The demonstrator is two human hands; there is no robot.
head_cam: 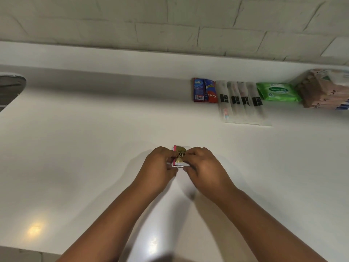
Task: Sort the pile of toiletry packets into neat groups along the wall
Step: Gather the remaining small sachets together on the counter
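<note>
In the middle of the white counter (pixel 94 148), my left hand (pixel 160 165) and my right hand (pixel 203 164) together pinch a small stack of sachets (pixel 180 156) with a gold circle and a pink edge. Against the wall stand sorted groups: two red-and-blue toothpaste packets (pixel 204 90), several clear toothbrush sleeves (pixel 243 103), a green wet-wipes pack (pixel 277 92), and a pinkish stack of packets (pixel 321 91) at the far right.
A chrome tap (pixel 11 86) juts in at the far left edge. The tiled wall (pixel 170 25) runs along the back above a raised white ledge. The counter's front edge lies at the bottom left.
</note>
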